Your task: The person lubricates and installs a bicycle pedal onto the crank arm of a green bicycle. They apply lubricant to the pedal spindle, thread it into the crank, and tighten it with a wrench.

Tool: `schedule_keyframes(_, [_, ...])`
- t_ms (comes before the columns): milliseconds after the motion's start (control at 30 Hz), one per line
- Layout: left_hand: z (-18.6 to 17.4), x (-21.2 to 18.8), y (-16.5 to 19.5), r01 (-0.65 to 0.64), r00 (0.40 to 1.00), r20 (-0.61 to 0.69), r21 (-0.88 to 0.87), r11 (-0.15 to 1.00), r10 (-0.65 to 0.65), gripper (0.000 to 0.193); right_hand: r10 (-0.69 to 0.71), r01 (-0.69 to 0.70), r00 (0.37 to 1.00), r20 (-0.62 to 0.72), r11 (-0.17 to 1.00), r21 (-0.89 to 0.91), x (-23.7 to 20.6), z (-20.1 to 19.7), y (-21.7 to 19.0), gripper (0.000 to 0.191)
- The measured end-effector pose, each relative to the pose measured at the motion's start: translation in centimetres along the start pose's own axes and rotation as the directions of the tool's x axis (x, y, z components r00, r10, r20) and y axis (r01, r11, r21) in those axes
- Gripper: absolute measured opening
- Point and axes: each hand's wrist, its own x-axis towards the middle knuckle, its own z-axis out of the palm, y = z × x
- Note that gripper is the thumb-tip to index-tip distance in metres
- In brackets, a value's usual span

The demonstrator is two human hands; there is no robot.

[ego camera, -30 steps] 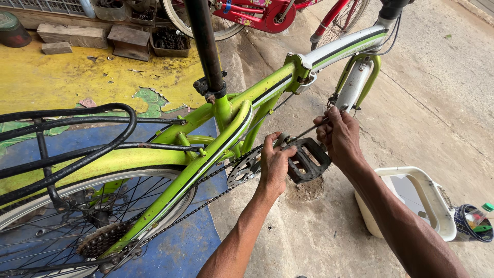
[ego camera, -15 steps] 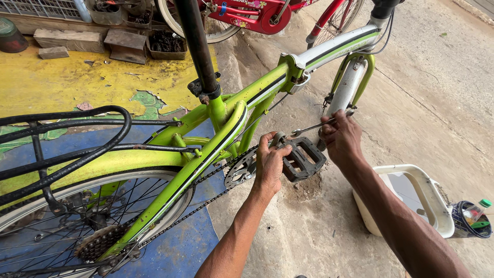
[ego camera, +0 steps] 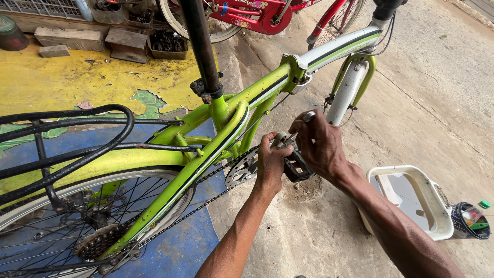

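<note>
Left hand [ego camera: 271, 162] fingers are curled around the crank arm beside the chainring [ego camera: 242, 170]. Right hand [ego camera: 320, 143] fingers are clenched on a small metal tool [ego camera: 307, 117] over the black pedal [ego camera: 297, 166]. The pedal sits low on the green bicycle frame [ego camera: 206, 154], above the concrete floor [ego camera: 319, 226]. A white plastic container [ego camera: 411, 201] stands near the right forearm.

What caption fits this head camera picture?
Two hands, left and right, grip the black pedal of a green bicycle.

place: bike repair yard | green bicycle [ego camera: 216, 128] | red bicycle [ego camera: 247, 13] | parts trays [ego camera: 167, 44]
</note>
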Motion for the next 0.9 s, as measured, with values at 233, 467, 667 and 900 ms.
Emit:
schedule_keyframes(233, [-0.2,0.4,-0.4,-0.022,1.0,0.005,0.007,1.0,0.022,0.068,0.107,-0.108,0.994,0.017,0.991,0.081,1.0,0.9,0.3,0.014])
schedule_keyframes(467, [0.4,0.1,0.0,0.01,0.998,-0.068,0.078,0.997,-0.004,0.058,0.665,-0.558,0.741,0.092,0.534,0.635,0.2,-0.8,5.5,0.022])
schedule_keyframes(667, [0.4,-0.1,0.3,0.005,0.998,-0.061,0.102,0.995,0.002,0.06,0.851,-0.496,0.449,0.271,-0.014,0.868,-3.5,1.2,10.0,0.018])
schedule_keyframes(900, [0.5,0.0,0.1,0.001,0.998,-0.063,0.108,0.994,0.006,0.06,0.887,-0.395,0.329,0.325,-0.183,0.9,-4.1,1.3,11.7,0.016])
